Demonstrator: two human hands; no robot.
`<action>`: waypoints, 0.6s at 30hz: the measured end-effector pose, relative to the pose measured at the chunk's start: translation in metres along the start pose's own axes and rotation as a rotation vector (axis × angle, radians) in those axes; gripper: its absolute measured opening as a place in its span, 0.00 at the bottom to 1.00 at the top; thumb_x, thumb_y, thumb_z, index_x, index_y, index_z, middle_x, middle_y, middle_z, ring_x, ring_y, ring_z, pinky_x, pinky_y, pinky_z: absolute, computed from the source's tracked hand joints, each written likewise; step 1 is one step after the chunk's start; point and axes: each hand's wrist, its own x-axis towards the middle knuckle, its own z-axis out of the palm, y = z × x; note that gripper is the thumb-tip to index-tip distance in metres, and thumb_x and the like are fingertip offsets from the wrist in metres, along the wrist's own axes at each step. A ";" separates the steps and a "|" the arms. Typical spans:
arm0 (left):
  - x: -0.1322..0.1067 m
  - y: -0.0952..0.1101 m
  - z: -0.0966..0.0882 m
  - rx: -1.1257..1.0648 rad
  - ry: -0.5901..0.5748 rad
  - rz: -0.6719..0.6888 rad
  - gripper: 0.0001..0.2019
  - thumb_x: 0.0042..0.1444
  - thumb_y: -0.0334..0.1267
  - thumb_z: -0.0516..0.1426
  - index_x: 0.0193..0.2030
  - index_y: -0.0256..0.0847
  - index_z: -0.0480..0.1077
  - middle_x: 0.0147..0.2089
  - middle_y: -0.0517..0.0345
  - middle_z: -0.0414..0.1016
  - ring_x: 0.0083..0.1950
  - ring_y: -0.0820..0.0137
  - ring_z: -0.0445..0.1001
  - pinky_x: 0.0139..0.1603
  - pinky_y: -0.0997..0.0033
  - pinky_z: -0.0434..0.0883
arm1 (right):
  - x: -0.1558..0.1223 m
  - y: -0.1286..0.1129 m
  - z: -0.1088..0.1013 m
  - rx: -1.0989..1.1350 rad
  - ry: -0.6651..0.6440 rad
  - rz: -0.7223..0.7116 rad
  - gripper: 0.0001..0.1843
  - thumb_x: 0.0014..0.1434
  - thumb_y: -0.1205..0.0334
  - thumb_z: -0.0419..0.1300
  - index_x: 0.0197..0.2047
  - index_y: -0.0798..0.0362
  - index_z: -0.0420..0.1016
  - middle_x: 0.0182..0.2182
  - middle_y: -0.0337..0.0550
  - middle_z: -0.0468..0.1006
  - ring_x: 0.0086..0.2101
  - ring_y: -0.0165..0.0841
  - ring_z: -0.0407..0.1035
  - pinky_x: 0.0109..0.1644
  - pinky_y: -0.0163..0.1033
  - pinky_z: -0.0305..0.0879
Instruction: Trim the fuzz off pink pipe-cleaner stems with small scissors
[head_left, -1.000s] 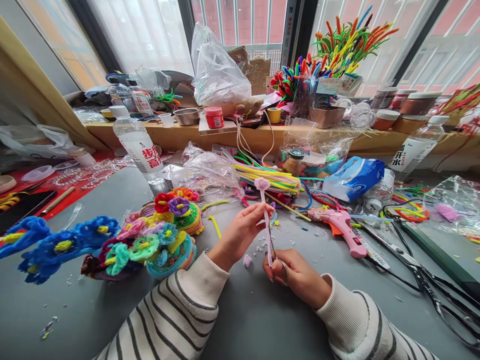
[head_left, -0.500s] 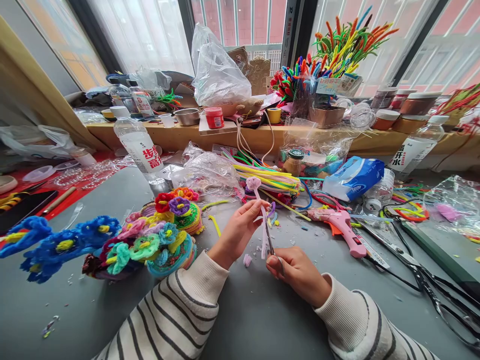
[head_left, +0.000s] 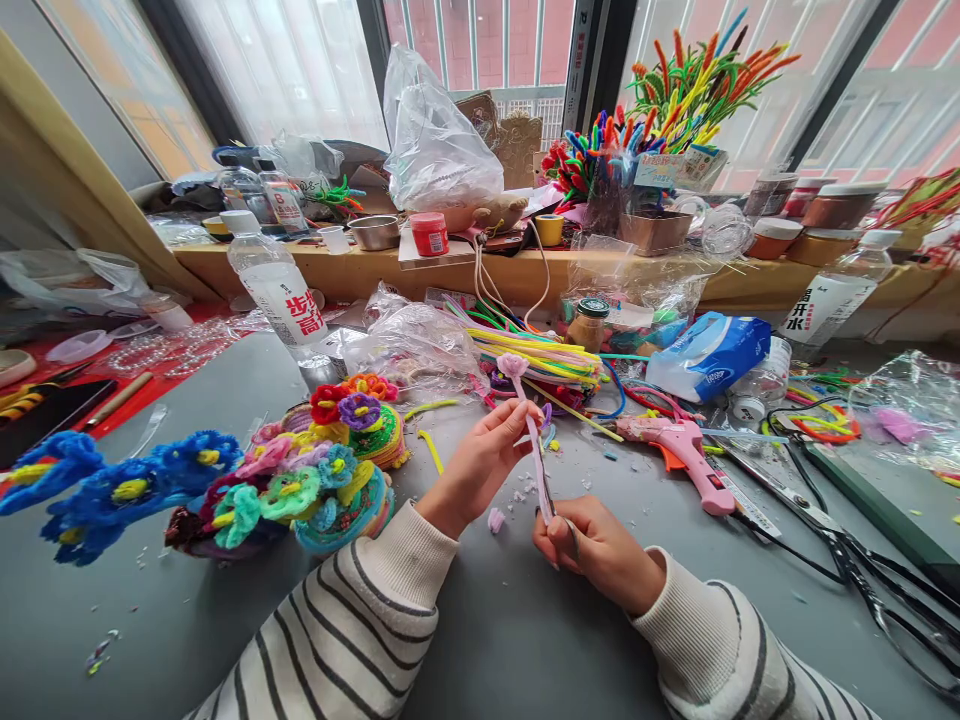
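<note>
A: How does the piece look?

B: It is a pale pink chenille stem (head_left: 536,455), fuzzy and slim, topped by a rounded, curled head. It is held over the middle of the table (head_left: 487,640), tilted slightly, head to the left.

A: And the hands?

B: The left hand (head_left: 484,460) pinches the stem below its head, between thumb and fingertips. The right hand (head_left: 592,545) is curled around one pair of small scissors (head_left: 574,541) at the stem's lower end; whether the blades meet, one cannot tell.

A: How many things lie around them?

B: One loose pink tuft (head_left: 496,520), near the right hand. Two short yellow chenille pieces (head_left: 430,452), beyond the left wrist. One pink hot glue gun (head_left: 686,450) and one pair of large scissors (head_left: 814,515), toward the table's right edge. Two labelled water bottles (head_left: 270,280), left and right along the far edge.

A: Where is there room to move?

B: Between the striped sleeves (head_left: 330,640), where grey tabletop stretches toward the near side. Chenille flowers (head_left: 285,490) crowd the left, and a wooden ledge (head_left: 352,268) runs along the far edge.
</note>
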 end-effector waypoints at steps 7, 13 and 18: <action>-0.001 0.002 0.000 -0.019 0.030 -0.004 0.06 0.52 0.35 0.52 0.28 0.36 0.67 0.30 0.60 0.61 0.31 0.79 0.60 0.34 0.79 0.61 | -0.001 0.001 -0.002 -0.065 0.057 -0.005 0.31 0.53 0.38 0.42 0.14 0.56 0.56 0.11 0.34 0.55 0.15 0.21 0.48 0.19 0.30 0.46; 0.000 0.003 -0.002 -0.100 0.027 0.023 0.05 0.51 0.33 0.52 0.28 0.35 0.66 0.31 0.59 0.61 0.32 0.77 0.61 0.34 0.77 0.62 | 0.002 -0.001 0.000 -0.047 0.055 0.047 0.32 0.50 0.35 0.42 0.14 0.56 0.55 0.11 0.35 0.54 0.15 0.22 0.47 0.20 0.30 0.46; -0.003 0.006 0.000 -0.127 0.016 -0.003 0.05 0.49 0.33 0.52 0.25 0.35 0.66 0.30 0.58 0.62 0.33 0.76 0.62 0.35 0.77 0.62 | 0.001 -0.007 0.000 0.048 -0.049 0.071 0.36 0.47 0.30 0.35 0.21 0.57 0.60 0.13 0.33 0.53 0.16 0.22 0.46 0.19 0.30 0.45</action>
